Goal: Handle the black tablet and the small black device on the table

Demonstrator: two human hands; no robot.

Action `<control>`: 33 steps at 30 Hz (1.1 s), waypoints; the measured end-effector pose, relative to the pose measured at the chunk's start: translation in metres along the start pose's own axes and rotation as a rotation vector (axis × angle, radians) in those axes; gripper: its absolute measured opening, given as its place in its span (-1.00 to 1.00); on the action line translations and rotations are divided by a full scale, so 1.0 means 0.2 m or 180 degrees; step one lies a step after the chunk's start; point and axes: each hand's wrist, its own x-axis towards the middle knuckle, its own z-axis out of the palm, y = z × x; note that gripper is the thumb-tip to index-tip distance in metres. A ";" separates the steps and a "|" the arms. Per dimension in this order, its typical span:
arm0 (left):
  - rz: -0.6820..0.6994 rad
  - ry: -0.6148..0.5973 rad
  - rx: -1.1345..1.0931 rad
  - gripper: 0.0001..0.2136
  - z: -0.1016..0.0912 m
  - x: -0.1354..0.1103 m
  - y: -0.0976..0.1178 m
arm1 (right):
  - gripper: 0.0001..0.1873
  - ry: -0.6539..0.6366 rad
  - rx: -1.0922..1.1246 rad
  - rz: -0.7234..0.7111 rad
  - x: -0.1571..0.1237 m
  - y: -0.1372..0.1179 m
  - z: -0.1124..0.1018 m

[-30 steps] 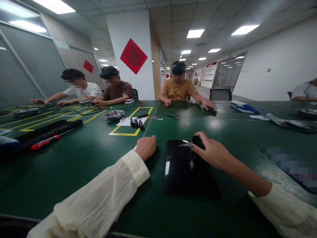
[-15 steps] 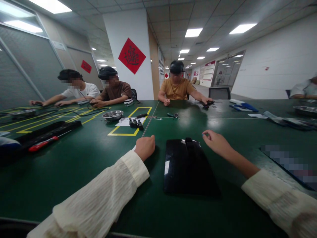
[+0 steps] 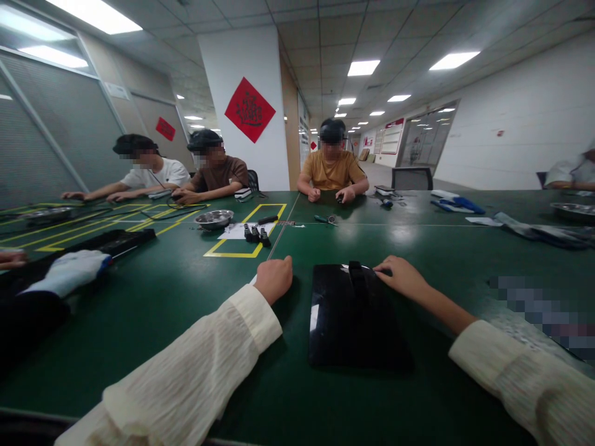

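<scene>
Clearly the right hand point(image 3: 402, 277), fingers loosely spread and holding nothing, rests on the glossy black tablet point(image 3: 356, 319) at its 1 o'clock corner. A careless press could skid it across the worktop point(image 3: 186, 310); the left hand point(image 3: 275, 279), curled into a fist at 9 o'clock, steadies nothing.

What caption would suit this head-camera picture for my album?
At a green table, the left hand rests as a fist beside a black tablet while the right hand touches its top edge.
</scene>
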 end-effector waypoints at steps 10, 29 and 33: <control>0.0233 0.0527 0.0143 -0.67 -0.07 -0.02 0.02 | -0.74 0.1386 0.0185 0.0165 0.00 -0.07 -0.06; 0.2489 0.0940 -0.1693 -0.82 -0.02 -0.24 0.23 | -0.90 0.2460 -0.0452 -0.2665 -0.22 -0.56 -0.07; 0.2599 0.1005 -0.1554 -0.83 -0.01 -0.24 0.23 | -0.90 0.2454 -0.0423 -0.2672 -0.23 -0.55 -0.06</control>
